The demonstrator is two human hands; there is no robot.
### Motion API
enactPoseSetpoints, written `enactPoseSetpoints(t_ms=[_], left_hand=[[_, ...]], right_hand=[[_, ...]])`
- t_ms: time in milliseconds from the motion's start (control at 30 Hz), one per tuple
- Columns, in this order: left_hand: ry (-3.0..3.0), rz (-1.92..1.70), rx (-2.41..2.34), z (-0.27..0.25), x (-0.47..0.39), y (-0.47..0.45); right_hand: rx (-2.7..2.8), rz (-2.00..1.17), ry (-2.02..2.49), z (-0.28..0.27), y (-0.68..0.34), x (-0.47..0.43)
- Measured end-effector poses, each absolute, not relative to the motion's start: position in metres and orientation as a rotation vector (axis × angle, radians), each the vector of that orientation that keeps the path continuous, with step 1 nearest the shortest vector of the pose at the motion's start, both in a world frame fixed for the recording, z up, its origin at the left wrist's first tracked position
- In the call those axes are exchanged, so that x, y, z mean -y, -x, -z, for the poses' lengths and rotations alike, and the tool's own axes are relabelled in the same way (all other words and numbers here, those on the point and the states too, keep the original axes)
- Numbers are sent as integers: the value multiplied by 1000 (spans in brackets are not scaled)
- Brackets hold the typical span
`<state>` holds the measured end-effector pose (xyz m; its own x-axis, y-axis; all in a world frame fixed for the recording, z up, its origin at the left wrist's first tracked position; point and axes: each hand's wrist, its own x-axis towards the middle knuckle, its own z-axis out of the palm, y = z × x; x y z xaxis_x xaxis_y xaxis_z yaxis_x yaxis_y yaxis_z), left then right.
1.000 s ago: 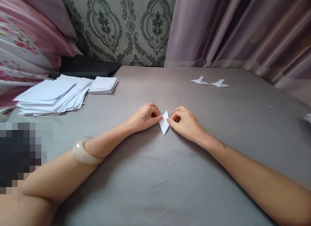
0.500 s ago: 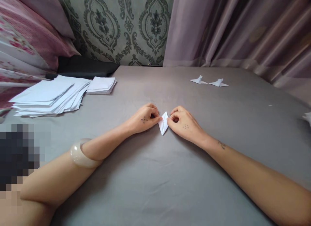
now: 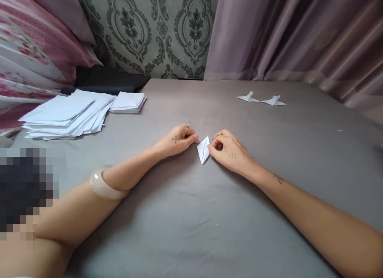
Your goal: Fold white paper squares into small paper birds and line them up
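Observation:
A small folded white paper (image 3: 203, 151), shaped like a narrow diamond with a crease down its middle, lies on the grey cloth between my hands. My right hand (image 3: 230, 151) pinches its right edge between thumb and forefinger. Just off the paper's upper left side is my left hand (image 3: 179, 140), its thumb and fingers drawn together with nothing visible in them. A pale bangle (image 3: 103, 185) circles my left forearm.
Two folded paper figures (image 3: 249, 97) stand at the back right. At the back left lie a large stack of white sheets (image 3: 64, 116) and a smaller stack of paper (image 3: 128, 101). A black item (image 3: 107, 79) sits behind them. Curtains (image 3: 245, 38) border the right side.
My left hand has let go of the folded paper and drawn slightly up and left. The right hand keeps its pinch on the right edge. The whole view has shifted slightly.

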<state>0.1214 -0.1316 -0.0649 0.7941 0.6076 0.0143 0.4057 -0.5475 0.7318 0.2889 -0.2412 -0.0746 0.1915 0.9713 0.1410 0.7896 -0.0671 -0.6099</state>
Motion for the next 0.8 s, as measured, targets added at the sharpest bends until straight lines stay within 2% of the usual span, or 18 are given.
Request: enactPoseSetpoints(t_ms=[167,433,800], left_hand=[[-2181,-383,-704,69,130,-120],[-2316,-431,-638,72,135,-119],[-2647,-502,-207,74,141,-118]], right_hand=[[1615,-449,1890,73,-288,242],[1576,-734,1808,66,-308,235],[1573,-664,1839,69,-304,238]])
